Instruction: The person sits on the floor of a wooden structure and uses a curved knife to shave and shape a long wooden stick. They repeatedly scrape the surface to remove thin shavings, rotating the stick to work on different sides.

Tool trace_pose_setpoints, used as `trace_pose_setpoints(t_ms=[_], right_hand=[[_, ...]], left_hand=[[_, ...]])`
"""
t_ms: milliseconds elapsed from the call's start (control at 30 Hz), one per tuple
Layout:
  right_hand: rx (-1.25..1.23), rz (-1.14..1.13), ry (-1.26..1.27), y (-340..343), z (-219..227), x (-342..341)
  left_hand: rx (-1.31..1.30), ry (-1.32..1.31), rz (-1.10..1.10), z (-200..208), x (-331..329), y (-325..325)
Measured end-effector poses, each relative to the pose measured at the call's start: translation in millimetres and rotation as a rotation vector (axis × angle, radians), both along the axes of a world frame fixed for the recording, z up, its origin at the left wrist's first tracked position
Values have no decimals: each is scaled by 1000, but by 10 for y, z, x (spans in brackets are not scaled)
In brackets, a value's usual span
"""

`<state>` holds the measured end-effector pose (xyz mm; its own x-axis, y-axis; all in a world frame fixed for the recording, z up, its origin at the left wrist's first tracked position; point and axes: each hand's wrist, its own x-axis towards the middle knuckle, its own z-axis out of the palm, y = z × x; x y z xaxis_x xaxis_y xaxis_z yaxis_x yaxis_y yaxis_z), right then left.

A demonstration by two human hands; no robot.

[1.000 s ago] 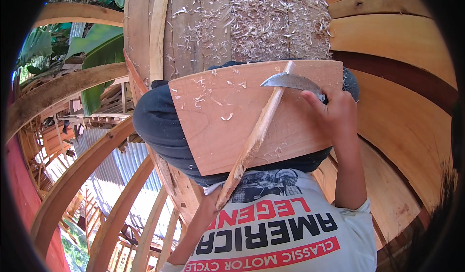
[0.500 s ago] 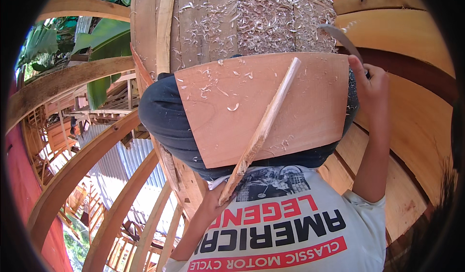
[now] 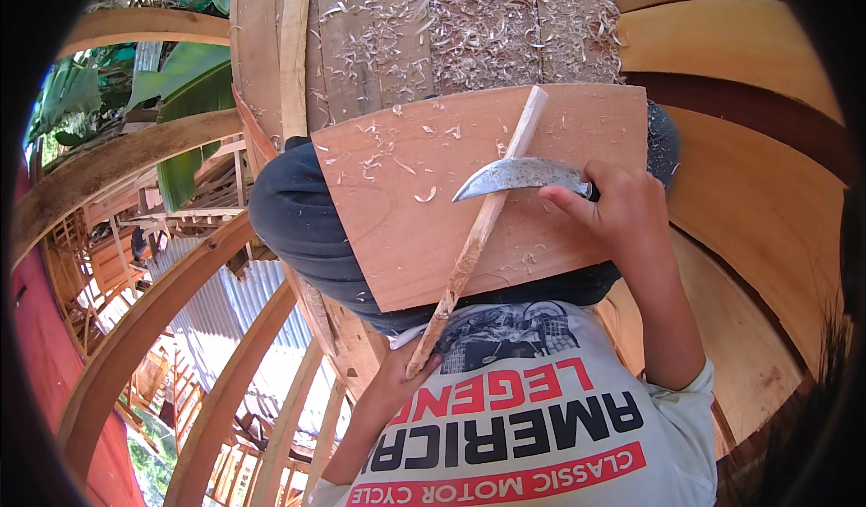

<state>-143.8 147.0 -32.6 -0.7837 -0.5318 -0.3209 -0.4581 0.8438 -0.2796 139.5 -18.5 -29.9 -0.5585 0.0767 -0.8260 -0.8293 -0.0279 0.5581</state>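
A curved knife [image 3: 514, 179] with a grey blade is gripped in my right hand [image 3: 624, 207], the thumb lying along the base of the blade. Its blade crosses over a partly shaved wooden stick [image 3: 478, 241]; whether it touches the wood I cannot tell. The lower end of the stick is held in my left hand [image 3: 401, 379], close to my shirt. From there the stick slants up and right over a flat wooden board [image 3: 388, 227] on my lap. The stick's far end is pale and smooth, the near end rougher and browner. A few shavings lie on the board.
Plank flooring [image 3: 347, 65] ahead is strewn with curled wood shavings [image 3: 478, 38]. Curved wooden ribs [image 3: 162, 327] run along the left, with corrugated metal sheets [image 3: 207, 313] beyond them. Broad planks [image 3: 722, 56] form a wall on the right.
My right hand has swung in from the right edge of the board, bringing the knife across the stick. The left hand and stick have hardly moved.
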Motion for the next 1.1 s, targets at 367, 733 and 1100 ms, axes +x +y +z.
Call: trace_pose_setpoints(t_ms=[367, 733, 1100], right_hand=[[78, -101, 86, -47, -39, -304], [41, -105, 171, -96, -97, -333], [-101, -310, -46, 198, 196, -385]], left_hand=[[4, 5, -19, -23, -16, -29], [31, 19, -5, -18, -33, -27], [40, -30, -6, -41, 23, -14]])
